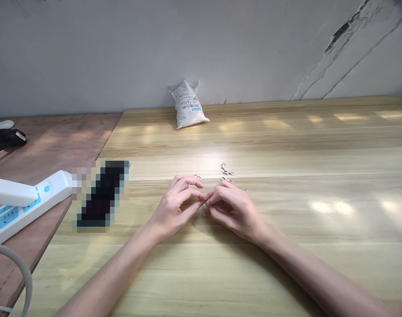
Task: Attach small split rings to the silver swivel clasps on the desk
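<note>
- The left hand (172, 209) and the right hand (235, 211) sit low on a light wood table (286, 141), with the fingers curled in and close together
- The fingertips (202, 200) of the two hands meet in the middle, in a narrow pinch, and they may hold one tiny metal bit, but the fingers hide it, so I cannot be sure
- Small silver metal clasps (227, 170) lie on the table around the hands, some by the fingers and some just past them
- I can count about six clasps, but they are small and hard to see
- Two hands are in view, and they hide part of the table where more clasps could lie
- One blurred dark block (101, 193) is on the table, left of the left hand
- One white power strip (29, 207) lies past that block, on a reddish wood board (52, 141), with one white plug (11, 192) in it
- One grey cable (24, 273) curves at the near left corner
- One white bag with print (188, 105) stands at the far edge of the table, by a grey wall (201, 44)
</note>
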The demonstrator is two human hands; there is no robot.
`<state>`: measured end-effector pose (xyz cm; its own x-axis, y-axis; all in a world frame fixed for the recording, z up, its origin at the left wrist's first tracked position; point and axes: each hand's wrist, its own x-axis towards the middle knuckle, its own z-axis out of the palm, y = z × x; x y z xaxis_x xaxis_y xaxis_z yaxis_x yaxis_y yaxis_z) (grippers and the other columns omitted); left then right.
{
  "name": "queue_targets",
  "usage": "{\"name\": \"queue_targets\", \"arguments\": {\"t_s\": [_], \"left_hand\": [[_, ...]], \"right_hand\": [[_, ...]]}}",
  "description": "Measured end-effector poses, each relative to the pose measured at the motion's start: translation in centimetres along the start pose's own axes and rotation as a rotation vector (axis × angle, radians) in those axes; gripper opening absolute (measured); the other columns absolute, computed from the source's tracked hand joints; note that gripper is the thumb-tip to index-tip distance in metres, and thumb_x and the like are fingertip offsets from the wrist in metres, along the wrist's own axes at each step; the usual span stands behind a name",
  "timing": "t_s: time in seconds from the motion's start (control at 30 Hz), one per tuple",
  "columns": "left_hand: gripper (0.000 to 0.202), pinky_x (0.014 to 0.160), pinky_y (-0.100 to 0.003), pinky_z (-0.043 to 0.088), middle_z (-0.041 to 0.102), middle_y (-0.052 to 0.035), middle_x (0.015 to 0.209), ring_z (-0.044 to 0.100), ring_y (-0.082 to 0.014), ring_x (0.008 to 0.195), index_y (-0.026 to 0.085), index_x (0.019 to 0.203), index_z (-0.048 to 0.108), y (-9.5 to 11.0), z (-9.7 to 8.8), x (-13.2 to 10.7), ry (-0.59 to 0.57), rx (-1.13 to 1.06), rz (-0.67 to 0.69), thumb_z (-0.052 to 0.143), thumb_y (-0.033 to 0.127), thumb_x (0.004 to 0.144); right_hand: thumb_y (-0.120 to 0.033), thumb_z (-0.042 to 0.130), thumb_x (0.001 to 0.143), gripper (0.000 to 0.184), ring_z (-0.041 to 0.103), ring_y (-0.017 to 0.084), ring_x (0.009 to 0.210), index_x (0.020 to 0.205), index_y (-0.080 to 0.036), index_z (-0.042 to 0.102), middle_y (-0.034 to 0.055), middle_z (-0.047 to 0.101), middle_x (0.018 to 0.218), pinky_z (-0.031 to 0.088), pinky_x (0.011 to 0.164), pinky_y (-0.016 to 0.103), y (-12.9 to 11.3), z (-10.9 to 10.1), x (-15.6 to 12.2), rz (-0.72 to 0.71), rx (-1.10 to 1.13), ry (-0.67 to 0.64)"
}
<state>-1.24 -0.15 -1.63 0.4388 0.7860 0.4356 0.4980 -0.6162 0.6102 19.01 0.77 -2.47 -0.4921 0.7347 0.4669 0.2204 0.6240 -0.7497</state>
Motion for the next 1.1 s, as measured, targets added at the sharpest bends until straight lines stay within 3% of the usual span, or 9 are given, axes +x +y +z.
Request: {"name": "queue_targets", "arguments": {"t_s": [0.2, 0.37, 0.6, 1.1], "left_hand": [[0.003, 0.094, -0.04, 0.043, 0.063, -0.0039, 0.105, 0.056, -0.0206, 0.107, 0.021, 0.087, 0.061, 0.3, 0.1, 0.2, 0.057, 0.08, -0.089, 0.061, 0.02, 0.09], [0.004, 0.089, -0.039, 0.042, 0.065, -0.004, 0.103, 0.056, -0.0222, 0.106, 0.021, 0.086, 0.065, 0.8, 0.4, 0.3, 0.099, 0.237, -0.016, 0.063, 0.02, 0.088], [0.008, 0.087, -0.038, 0.042, 0.066, -0.0044, 0.105, 0.057, -0.0224, 0.106, 0.02, 0.09, 0.067, 1.2, 0.5, 0.4, 0.098, 0.296, -0.008, 0.061, 0.015, 0.088], [0.012, 0.088, -0.041, 0.041, 0.069, -0.0029, 0.103, 0.057, -0.0228, 0.104, 0.022, 0.09, 0.067, 0.9, 0.4, 0.4, 0.101, 0.379, 0.004, 0.061, 0.012, 0.087]], "right_hand": [[-0.008, 0.057, 0.079, 0.014, 0.056, 0.016, 0.076, 0.075, -0.021, 0.056, 0.0022, 0.064, 0.076, 0.045, 0.062, 0.028, -0.4, 0.2, 0.0, 0.148, 0.097, 0.087], [-0.009, 0.057, 0.081, 0.012, 0.059, 0.015, 0.076, 0.077, -0.02, 0.058, 0.0028, 0.065, 0.081, 0.047, 0.062, 0.028, -0.7, 0.5, 0.0, 0.246, 0.162, 0.178], [-0.006, 0.058, 0.081, 0.014, 0.058, 0.015, 0.077, 0.079, -0.02, 0.059, 0.002, 0.064, 0.079, 0.047, 0.06, 0.027, -0.6, 0.7, -0.1, 0.188, 0.092, 0.17], [-0.009, 0.058, 0.083, 0.012, 0.064, 0.015, 0.08, 0.08, -0.021, 0.061, 0.0029, 0.068, 0.083, 0.052, 0.062, 0.028, -0.5, 0.8, -0.1, 0.215, 0.112, 0.15]]}}
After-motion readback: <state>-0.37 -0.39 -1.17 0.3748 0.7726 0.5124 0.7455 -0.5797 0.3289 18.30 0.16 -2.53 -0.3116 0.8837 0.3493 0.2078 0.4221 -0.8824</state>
